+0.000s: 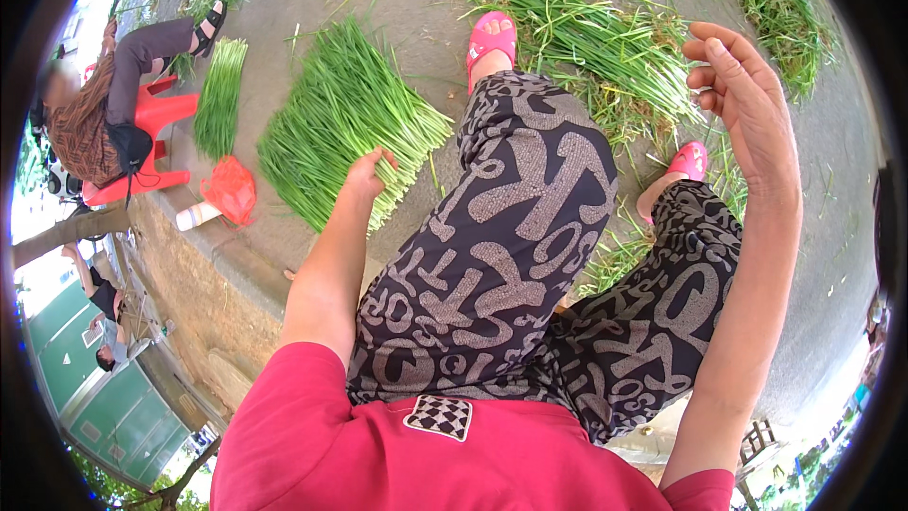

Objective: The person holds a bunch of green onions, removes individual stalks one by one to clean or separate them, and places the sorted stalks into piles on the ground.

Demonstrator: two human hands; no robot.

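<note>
My left hand (367, 174) is on the pale stem ends of a broad, neatly laid pile of garlic chives (340, 113), to the left of my knee. Its fingers curl over a few stems; whether they grip them or only rest there is hidden. My right hand (745, 85) is raised at the right, fingers loosely bent and apart, with nothing visible in it. Beyond and below it, a looser heap of garlic chives (589, 42) lies on the pavement between my feet, with yellowed, dry blades (631, 113) mixed in at its near side.
A smaller chive bundle (220, 96) lies at the left beside a red plastic bag (230, 188) and a white roll (198, 215). A person (89, 121) sits there on a red plastic stool (159, 113). More loose greens (773, 14) lie at the upper right.
</note>
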